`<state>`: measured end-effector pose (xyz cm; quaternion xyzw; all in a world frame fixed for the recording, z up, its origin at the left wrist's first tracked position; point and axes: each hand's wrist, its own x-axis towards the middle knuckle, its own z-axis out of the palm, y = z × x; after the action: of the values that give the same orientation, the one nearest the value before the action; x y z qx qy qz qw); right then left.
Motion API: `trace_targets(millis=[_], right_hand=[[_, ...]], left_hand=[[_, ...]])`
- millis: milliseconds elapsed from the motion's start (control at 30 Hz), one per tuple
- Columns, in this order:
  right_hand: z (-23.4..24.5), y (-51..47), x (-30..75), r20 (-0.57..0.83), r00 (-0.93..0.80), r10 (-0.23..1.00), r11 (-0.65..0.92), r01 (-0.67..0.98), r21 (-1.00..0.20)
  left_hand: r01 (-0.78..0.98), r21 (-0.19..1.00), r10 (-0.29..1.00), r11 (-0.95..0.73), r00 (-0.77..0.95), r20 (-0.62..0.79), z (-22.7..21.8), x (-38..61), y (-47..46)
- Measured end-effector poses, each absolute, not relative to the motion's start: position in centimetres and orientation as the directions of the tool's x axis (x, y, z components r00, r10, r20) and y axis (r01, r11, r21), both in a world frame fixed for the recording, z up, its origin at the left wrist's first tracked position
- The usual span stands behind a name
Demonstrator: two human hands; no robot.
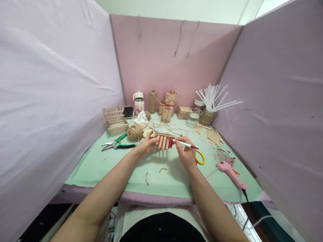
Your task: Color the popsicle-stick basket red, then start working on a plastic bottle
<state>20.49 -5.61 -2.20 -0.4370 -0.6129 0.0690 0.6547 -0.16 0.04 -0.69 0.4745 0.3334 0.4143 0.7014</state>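
Between my hands is a small rounded wooden piece (164, 143) with red and bare-wood stripes. My left hand (146, 145) grips its left edge, thumb on the striped face. In my right hand (186, 154) is a white marker pen (185, 144) with a dark red end, its tip at the right edge of the piece. Just beyond the piece, light sticks and twine partly show. Yellow-handled scissors (201, 157) lie partly hidden behind my right hand. A ball of twine (135, 131) and green-handled pruning shears (118, 144) lie left of my left hand.
A pink glue gun (232, 173) with a cord lies at the right. Behind it are loose craft sticks (214, 136), glue sticks in a pot (213, 97) and a cup of water (193, 118). A stick-built rack (116, 121) stands back left; twine scraps (147, 178) lie in front.
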Motion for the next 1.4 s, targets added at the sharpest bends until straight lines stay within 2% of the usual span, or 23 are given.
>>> trace_targets(millis=[1400], right_hand=[[-1.94,-5.77,20.43,0.749,0.223,0.624,0.605,0.469,-0.643]], left_hand=[[-0.25,0.95,0.887,0.188,0.459,-0.055,-0.9,-0.39,0.1]])
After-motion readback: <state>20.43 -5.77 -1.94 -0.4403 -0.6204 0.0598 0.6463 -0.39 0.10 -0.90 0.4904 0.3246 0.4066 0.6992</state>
